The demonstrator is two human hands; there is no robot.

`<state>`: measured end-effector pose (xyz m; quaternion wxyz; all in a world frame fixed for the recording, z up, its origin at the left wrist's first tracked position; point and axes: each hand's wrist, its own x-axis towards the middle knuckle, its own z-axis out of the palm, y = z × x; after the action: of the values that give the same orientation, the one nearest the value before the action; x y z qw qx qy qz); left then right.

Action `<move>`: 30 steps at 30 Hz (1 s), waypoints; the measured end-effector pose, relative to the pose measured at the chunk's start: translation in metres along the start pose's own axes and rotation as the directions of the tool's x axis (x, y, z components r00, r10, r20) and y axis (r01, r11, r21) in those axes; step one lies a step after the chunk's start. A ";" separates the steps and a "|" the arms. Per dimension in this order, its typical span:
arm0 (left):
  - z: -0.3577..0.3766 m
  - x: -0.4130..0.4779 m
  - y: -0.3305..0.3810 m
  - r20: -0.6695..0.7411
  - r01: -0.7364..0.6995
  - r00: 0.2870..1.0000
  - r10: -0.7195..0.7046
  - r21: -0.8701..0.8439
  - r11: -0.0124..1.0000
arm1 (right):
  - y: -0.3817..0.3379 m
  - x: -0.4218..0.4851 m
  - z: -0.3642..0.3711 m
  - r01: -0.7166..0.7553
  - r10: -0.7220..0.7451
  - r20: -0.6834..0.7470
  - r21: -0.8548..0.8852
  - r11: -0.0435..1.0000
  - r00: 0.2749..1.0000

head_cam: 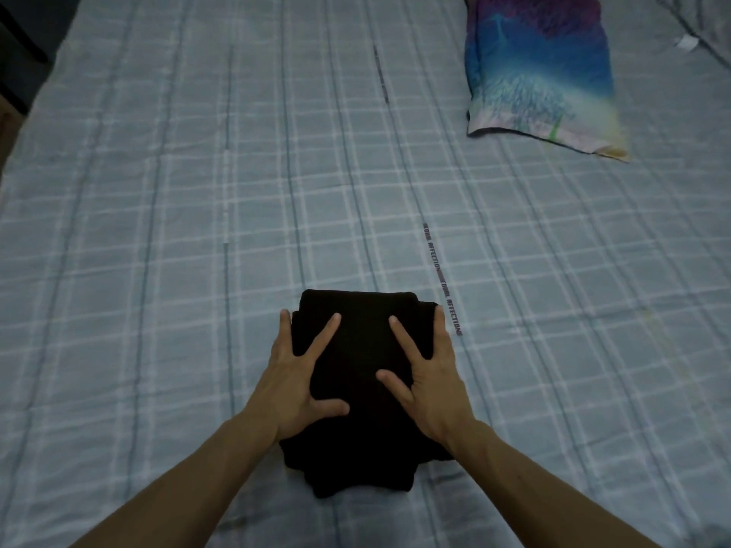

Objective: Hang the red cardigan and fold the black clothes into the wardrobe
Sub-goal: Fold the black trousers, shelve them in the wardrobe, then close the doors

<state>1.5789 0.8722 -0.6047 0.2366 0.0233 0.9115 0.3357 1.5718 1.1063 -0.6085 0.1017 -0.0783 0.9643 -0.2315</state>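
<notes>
Squarely in the lower middle of the view, the folded black clothes lie as a compact, roughly square bundle on the bed, close to the person. Layered edges show along its far side and at its near, rounder end. Both hands are on top of it.

The left hand lies flat on the bundle's left half. Its fingers are straight and spread, the thumb points inward across the cloth, and the outer fingers run along the left edge. The right hand mirrors it on the right half: forefinger and thumb are splayed over the top, and the remaining fingers lie along the right edge. Neither grip is closed. Both are open, pressing on the fabric rather than pinching it. Both bare forearms reach in from the bottom corners.

The bed is covered by a pale blue checked sheet with white and darker lines. A thin printed strip of lettering runs just beside the bundle's far right corner.

Well apart, toward the upper right, lies a pillow in blue, purple and white. Near it, a small white tag sits on the bedding. Something dark, too dim to make out, fills the upper left corner.
</notes>
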 end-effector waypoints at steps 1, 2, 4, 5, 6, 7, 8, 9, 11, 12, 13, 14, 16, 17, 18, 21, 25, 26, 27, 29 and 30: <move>0.001 0.001 0.001 0.011 0.022 1.000 -0.022 -0.019 1.000 | 0.001 0.001 0.001 0.002 -0.002 -0.003 0.019 1.000 1.000; 0.002 0.000 0.002 0.036 0.052 0.998 -0.050 -0.052 0.997 | 0.002 0.000 0.001 0.002 -0.002 0.001 0.039 0.999 1.000; 0.004 -0.001 0.002 0.093 0.101 0.992 -0.087 -0.155 0.983 | 0.005 -0.001 0.002 -0.012 0.010 0.023 0.078 0.997 1.000; 0.003 -0.001 0.001 0.109 0.103 0.991 -0.082 -0.204 0.973 | 0.005 -0.001 0.001 -0.013 0.010 0.035 0.098 0.995 0.999; 0.002 0.000 0.000 0.112 0.093 0.991 -0.068 -0.240 0.966 | 0.005 0.000 0.001 -0.011 0.006 0.047 0.114 0.993 0.999; 0.001 0.001 -0.002 0.105 0.072 0.993 -0.046 -0.264 0.962 | 0.005 0.001 -0.001 -0.012 0.004 0.061 0.130 0.991 0.998; 0.000 0.002 -0.003 0.096 0.050 0.995 -0.023 -0.281 0.958 | 0.006 0.001 -0.002 -0.019 0.007 0.079 0.150 0.989 0.997; 0.000 0.003 -0.003 0.091 0.033 0.996 -0.006 -0.297 0.954 | 0.007 0.002 -0.004 -0.029 0.011 0.100 0.178 0.984 0.995; -0.001 0.004 -0.002 0.084 0.019 0.996 0.009 -0.324 0.946 | 0.012 0.004 -0.008 -0.038 0.000 0.141 0.268 0.963 0.990; -0.001 0.004 -0.001 0.082 0.018 0.997 0.010 -0.332 0.943 | 0.015 0.005 -0.009 -0.039 -0.015 0.161 0.327 0.944 0.987; -0.001 0.004 0.000 0.080 0.014 0.997 0.013 -0.335 0.942 | 0.019 0.005 -0.010 -0.040 -0.031 0.176 0.384 0.923 0.984; 0.000 0.004 0.000 0.078 0.011 0.997 0.017 -0.338 0.941 | 0.022 0.006 -0.011 -0.039 -0.044 0.183 0.431 0.902 0.982; 0.000 0.004 0.001 0.065 0.004 0.998 0.020 -0.350 0.937 | 0.026 0.006 -0.012 -0.041 -0.053 0.175 0.491 0.870 0.983; 0.000 0.004 0.000 0.053 -0.001 0.998 0.021 -0.356 0.935 | 0.026 0.007 -0.011 -0.038 -0.051 0.162 0.504 0.863 0.986; 0.001 0.004 0.000 0.039 -0.006 0.999 0.022 -0.362 0.932 | 0.025 0.007 -0.009 -0.032 -0.048 0.144 0.509 0.860 0.988; 0.003 0.001 -0.001 0.003 -0.015 1.000 0.017 -0.390 0.921 | 0.022 0.006 -0.004 -0.019 -0.043 0.107 0.521 0.853 0.993; 0.004 -0.007 0.003 -0.053 -0.037 0.998 0.016 -0.434 0.900 | 0.018 0.001 -0.006 0.008 -0.049 0.063 0.532 0.847 0.997; 0.005 -0.011 0.005 -0.065 -0.043 0.998 0.015 -0.447 0.894 | 0.017 -0.001 -0.009 0.012 -0.052 0.060 0.534 0.846 0.997; 0.006 -0.015 0.006 -0.073 -0.044 0.997 0.012 -0.458 0.888 | 0.014 -0.004 -0.012 0.010 -0.052 0.064 0.532 0.847 0.997; 0.005 -0.027 0.010 -0.087 -0.051 0.996 0.011 -0.474 0.879 | 0.007 -0.013 -0.020 0.010 -0.052 0.064 0.529 0.849 0.997; 0.003 -0.034 0.013 -0.097 -0.061 0.995 0.017 -0.476 0.877 | 0.003 -0.018 -0.025 0.018 -0.057 0.057 0.531 0.847 0.997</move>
<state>1.6088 0.8773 -0.5849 0.1871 -0.0326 0.8093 0.5558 1.5835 1.1233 -0.5847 0.1488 -0.0740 0.8572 -0.4873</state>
